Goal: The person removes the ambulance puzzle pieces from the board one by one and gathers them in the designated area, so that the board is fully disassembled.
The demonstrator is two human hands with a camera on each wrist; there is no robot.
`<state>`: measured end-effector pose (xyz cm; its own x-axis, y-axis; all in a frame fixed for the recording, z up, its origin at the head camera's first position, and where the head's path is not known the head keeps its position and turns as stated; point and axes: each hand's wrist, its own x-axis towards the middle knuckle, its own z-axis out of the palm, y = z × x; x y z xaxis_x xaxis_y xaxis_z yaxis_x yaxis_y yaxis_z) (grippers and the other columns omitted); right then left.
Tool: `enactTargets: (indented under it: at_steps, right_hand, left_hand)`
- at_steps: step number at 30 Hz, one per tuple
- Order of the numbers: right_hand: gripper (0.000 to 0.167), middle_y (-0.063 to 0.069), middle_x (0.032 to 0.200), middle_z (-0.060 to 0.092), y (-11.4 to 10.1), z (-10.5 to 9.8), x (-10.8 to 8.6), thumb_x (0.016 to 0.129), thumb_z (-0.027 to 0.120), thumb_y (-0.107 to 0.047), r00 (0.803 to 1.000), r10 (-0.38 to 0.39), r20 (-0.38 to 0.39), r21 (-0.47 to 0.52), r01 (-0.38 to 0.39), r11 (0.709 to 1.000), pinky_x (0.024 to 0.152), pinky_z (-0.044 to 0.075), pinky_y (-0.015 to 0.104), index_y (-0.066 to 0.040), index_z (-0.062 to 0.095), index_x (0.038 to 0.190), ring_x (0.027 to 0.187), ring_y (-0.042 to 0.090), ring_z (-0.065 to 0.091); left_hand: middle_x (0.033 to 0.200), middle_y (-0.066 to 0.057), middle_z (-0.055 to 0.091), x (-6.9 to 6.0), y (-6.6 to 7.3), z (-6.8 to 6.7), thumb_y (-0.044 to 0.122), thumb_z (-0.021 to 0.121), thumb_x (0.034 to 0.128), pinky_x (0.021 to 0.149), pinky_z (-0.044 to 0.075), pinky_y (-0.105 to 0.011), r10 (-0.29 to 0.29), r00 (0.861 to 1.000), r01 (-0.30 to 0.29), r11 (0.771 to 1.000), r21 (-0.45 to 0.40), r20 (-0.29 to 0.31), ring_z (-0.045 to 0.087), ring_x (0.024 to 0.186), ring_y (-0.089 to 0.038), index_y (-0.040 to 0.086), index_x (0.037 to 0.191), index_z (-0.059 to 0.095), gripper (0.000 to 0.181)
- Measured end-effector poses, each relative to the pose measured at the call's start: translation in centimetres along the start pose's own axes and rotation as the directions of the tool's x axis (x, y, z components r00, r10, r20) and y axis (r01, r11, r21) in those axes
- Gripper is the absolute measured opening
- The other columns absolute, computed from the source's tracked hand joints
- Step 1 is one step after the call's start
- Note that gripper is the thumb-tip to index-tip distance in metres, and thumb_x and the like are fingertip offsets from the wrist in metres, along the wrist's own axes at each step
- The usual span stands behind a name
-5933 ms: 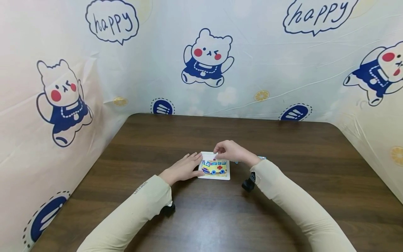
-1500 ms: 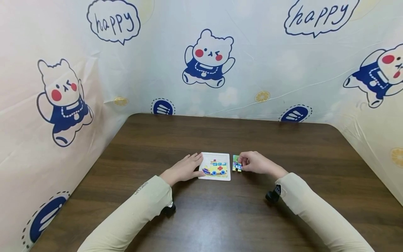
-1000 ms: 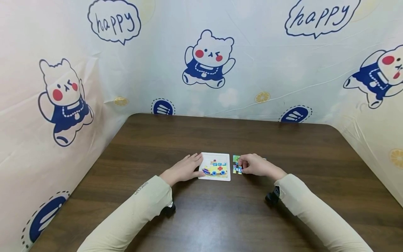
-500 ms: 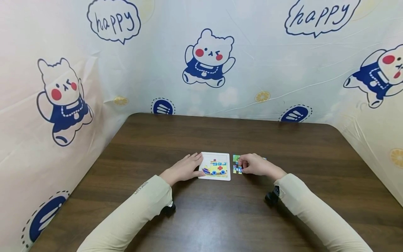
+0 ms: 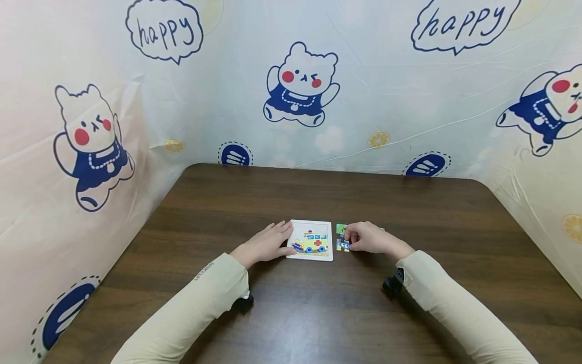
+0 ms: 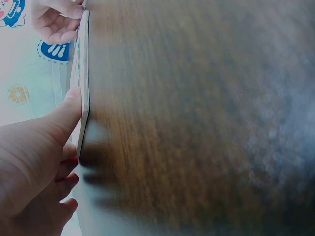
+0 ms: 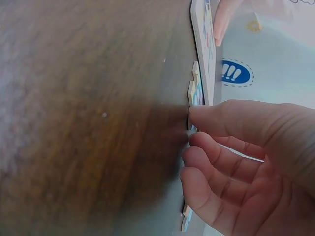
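A white puzzle board (image 5: 309,224) bearing a yellow ambulance picture (image 5: 313,243) lies flat on the table. My left hand (image 5: 265,243) rests along its left side, thumb on the nearer part and fingers spread toward the far corner. Just right of the board lie a green puzzle piece (image 5: 340,229) and, nearer to me, a blue-and-white puzzle piece (image 5: 340,246). My right hand (image 5: 373,237) is over the right side of these pieces. In the right wrist view its thumb and curled fingers pinch the edge of a puzzle piece (image 7: 192,123), mostly hidden by the fingertips.
Another puzzle piece (image 5: 382,229) peeks out behind the right wrist; more piece edges (image 7: 185,221) show below the fingers in the right wrist view. The brown wooden table (image 5: 291,313) ends at a printed cloth backdrop (image 5: 354,91) on the back and sides.
Since the oldest frame my right hand has moved from over the board to the pieces at its right. The blue-and-white piece has slid slightly nearer to me. My left hand has stayed put.
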<state>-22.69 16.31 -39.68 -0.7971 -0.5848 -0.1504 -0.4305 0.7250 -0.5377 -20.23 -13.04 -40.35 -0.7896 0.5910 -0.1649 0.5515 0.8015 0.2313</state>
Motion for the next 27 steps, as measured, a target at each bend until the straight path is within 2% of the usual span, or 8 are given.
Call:
enactTargets:
  at_steps: [11,20,27]
  right_hand:
    - [0.013,0.0,0.072,0.053,-1.3,-1.3,0.3,0.079,0.069,-0.002,0.999,-0.018,-0.044,0.003,0.019,1.0,0.057,0.042,0.028,-0.003,0.061,0.09,0.064,0.015,0.049]
    - [0.021,0.0,0.072,0.055,-3.0,-1.7,1.3,0.081,0.069,-0.004,0.998,-0.032,-0.058,0.001,0.033,0.999,0.059,0.043,0.028,0.0,0.062,0.1,0.065,0.015,0.05]
    - [0.026,-0.001,0.072,0.055,-4.0,-1.4,2.2,0.08,0.07,-0.006,0.994,-0.087,-0.06,-0.002,0.087,0.996,0.056,0.041,0.026,0.001,0.061,0.104,0.062,0.013,0.049]
  left_hand:
    - [0.148,-0.015,0.024,0.1,-0.1,0.2,0.042,0.052,0.0918,0.108,0.016,-0.043,0.001,1.0,-0.001,1.0,0.01,0.0,0.019,0.136,-0.029,-0.003,0.142,0.029,0.071]
    - [0.147,-0.016,0.025,0.0,-0.2,0.2,0.042,0.052,0.0918,0.107,0.017,-0.044,0.006,1.0,-0.006,1.0,0.01,-0.002,0.019,0.135,-0.029,-0.004,0.141,0.029,0.071]
    - [0.147,-0.016,0.024,0.0,-0.1,0.2,0.042,0.052,0.0918,0.108,0.017,-0.044,0.002,1.0,-0.002,1.0,0.008,0.0,0.019,0.135,-0.029,-0.003,0.142,0.029,0.071]
